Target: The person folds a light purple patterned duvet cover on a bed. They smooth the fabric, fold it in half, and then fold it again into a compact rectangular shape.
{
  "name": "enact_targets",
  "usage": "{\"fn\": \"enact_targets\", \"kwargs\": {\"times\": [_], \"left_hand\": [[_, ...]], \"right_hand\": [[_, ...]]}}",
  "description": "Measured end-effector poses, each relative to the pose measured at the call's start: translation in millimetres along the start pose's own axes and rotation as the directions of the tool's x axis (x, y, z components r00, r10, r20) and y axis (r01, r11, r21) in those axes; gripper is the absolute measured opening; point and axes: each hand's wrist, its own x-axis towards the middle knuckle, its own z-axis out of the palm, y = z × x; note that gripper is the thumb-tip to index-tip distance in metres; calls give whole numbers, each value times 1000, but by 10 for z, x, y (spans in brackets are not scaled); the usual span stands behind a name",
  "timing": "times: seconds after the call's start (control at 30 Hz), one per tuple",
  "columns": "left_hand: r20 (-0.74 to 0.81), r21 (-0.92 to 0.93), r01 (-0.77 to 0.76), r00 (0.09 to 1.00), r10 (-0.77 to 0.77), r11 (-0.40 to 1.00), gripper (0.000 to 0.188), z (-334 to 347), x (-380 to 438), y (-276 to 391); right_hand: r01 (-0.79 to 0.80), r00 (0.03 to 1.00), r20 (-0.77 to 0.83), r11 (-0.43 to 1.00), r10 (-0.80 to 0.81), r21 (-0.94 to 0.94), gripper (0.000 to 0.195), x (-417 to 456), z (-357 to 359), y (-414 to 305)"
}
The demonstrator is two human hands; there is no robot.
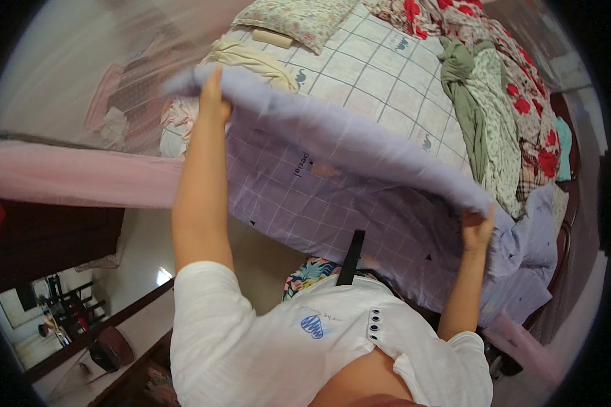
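Note:
A purple quilt (285,198) with thin white grid lines hangs before me, raised between my two hands at the near side of the bed. My left hand (215,96) grips its edge at the upper left, with the arm stretched far forward. Lower down on the right, my right hand (477,230) is closed around another part of the same edge. The quilt's upper fold is blurred. Its lower part drapes close to my waist, and one bunched end lies at the right. Beyond it spreads a white checked bedsheet (371,76) printed with small elephants.
A floral pillow (300,18) and a cream cloth (254,58) lie at the far left of the bed. Along the right are a green garment (466,96) and a red-flowered blanket (522,96). Mosquito netting (81,76) with a pink border (81,173) hangs at the left.

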Motion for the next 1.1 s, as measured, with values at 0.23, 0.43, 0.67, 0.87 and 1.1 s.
{"fn": "enact_targets", "kwargs": {"times": [0.23,0.43,0.67,0.87,1.1], "left_hand": [[-58,141,-223,971,232,965,46,315,-21,365],[-735,246,538,646,-207,806,48,-2643,-694,-1230],[-684,411,766,617,-389,494,32,-2997,-2114,-1708],[-532,446,569,789,-306,691,33,-2459,-2063,-1482],[-259,573,376,926,-274,728,33,-1747,-1226,-1040]], "right_hand": [[-378,824,-544,869,159,-319,44,-730,-425,1019],[-797,599,-666,409,444,-444,40,-1433,-1365,1774],[-676,710,-538,226,454,-701,23,-1272,-1212,1627],[-224,844,-159,68,512,-972,23,-934,-954,1899],[163,848,128,-24,515,-986,23,-862,279,2749]]}}
